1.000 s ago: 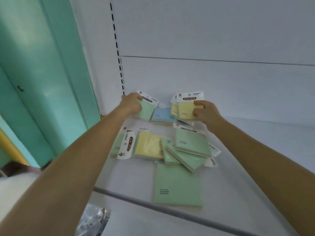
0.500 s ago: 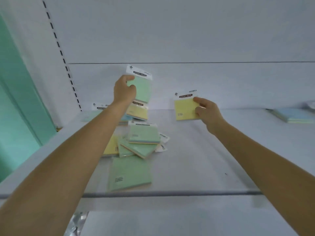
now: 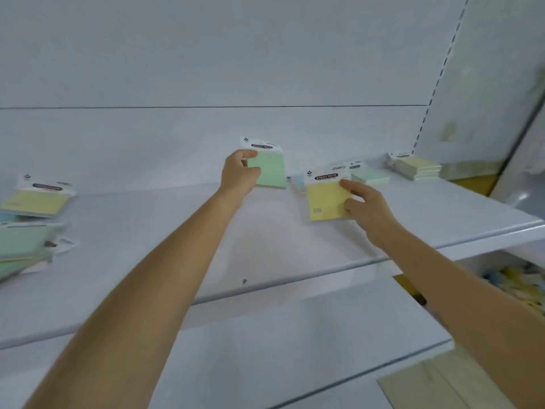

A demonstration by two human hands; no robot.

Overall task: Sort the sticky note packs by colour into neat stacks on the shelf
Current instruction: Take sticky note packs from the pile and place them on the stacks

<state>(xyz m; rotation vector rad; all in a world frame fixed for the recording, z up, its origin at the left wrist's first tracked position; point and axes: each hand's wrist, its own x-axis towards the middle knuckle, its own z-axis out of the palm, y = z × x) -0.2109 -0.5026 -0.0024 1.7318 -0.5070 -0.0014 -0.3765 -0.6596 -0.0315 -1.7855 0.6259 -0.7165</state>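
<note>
Head view: the left hand (image 3: 239,175) grips a green pack (image 3: 269,169) by its left edge, holding it upright above the shelf (image 3: 265,246). The right hand (image 3: 362,202) pinches a yellow pack (image 3: 326,199), partly covering a blue pack (image 3: 298,181). Further right sit a green stack (image 3: 370,175) and a yellow stack (image 3: 415,168). A mixed pile (image 3: 29,219) lies far left.

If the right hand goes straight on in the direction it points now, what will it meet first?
Probably the blue stack: it lies just beyond the yellow pack that the right hand holds, so the pack would touch it first. Depth is unclear; a gap may remain.
</note>
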